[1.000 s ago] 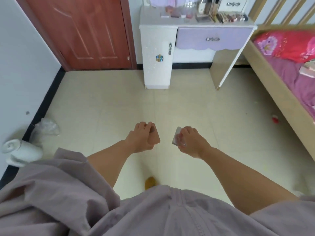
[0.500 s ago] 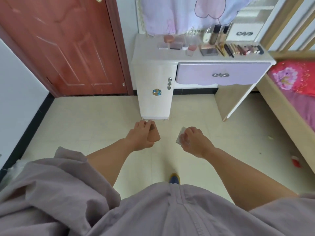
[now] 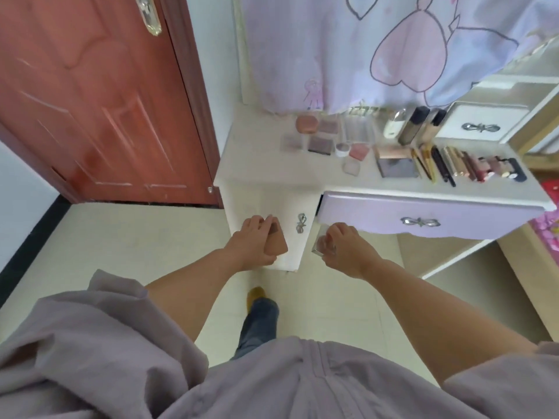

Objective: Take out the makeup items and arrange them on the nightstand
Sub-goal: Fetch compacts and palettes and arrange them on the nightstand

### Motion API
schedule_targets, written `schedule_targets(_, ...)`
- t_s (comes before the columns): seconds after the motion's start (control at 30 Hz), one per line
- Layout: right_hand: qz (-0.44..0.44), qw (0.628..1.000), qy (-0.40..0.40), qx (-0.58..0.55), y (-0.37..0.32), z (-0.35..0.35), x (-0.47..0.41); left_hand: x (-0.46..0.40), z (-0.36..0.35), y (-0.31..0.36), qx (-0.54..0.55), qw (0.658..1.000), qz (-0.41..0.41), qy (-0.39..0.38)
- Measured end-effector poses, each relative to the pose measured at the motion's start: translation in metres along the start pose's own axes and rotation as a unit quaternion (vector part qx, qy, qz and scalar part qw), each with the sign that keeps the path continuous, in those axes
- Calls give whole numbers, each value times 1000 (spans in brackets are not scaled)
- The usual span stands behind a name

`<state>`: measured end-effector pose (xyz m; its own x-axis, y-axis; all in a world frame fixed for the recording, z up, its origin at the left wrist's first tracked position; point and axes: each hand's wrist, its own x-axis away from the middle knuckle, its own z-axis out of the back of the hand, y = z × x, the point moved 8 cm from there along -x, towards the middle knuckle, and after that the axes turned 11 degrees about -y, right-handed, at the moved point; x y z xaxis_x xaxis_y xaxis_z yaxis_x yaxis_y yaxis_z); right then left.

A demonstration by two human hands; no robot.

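My left hand [image 3: 251, 241] grips a flat brown compact [image 3: 276, 241] in front of the white nightstand [image 3: 260, 164]. My right hand [image 3: 344, 246] holds a small clear square case [image 3: 320, 243] just below the lilac drawer [image 3: 423, 216]. Both hands hover short of the nightstand's front edge. On its top lie several makeup items: a round pink compact [image 3: 306, 124], palettes [image 3: 321, 145], small jars [image 3: 341, 149], bottles [image 3: 413, 125] and a row of lipsticks and pencils [image 3: 472, 164].
A red-brown door [image 3: 90, 101] stands at the left. A printed lilac curtain [image 3: 378, 46] hangs above the nightstand. A small white drawer box [image 3: 481, 122] sits at the back right. My foot [image 3: 257, 297] steps on the pale tiled floor; a bed edge shows far right.
I have walked closer to the nightstand, so it now fills the upper view. Both hands keep their grips on the compact and the clear case.
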<state>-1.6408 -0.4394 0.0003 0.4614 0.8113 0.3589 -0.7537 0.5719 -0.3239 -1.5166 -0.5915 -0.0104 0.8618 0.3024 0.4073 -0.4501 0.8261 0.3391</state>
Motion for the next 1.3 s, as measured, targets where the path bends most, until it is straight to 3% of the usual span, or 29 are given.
schedule_targets(0.33, -47, 995, 32, -79, 23, 87, -186, -192, 104, -33, -51, 996, -38, -66)
schedule_targets(0.57, -29, 999, -45, 8, 46, 82, -247, -247, 103, -44, -121, 984, -50, -119)
schedule_targets(0.73, 20, 994, -61, 90, 50, 80, -254, -255, 100, -51, -142, 983, -59, -100)
schedule_targets(0.8, 37, 990, -69, 121, 49, 79, -254, -251, 96, -56, -96, 988, -52, -106)
schedule_targets(0.87, 63, 989, -42, 130, 37, 87, -258, -244, 97, -66, 22, 995, -34, -94)
schedule_targets(0.97, 124, 985, -20, 119, 1, 92, -268, -233, 106, -87, 199, 979, 50, -3)
schedule_targets(1.03, 172, 975, -44, 131, -26, 80, -277, -230, 104, -100, 272, 957, 100, 22)
schedule_targets(1.13, 159, 969, -109, 155, -45, 59, -287, -227, 105, -98, 384, 919, 84, 31)
schedule_targets(1.3, 127, 978, -95, 134, -50, 69, -294, -221, 106, -99, 549, 825, 137, -2)
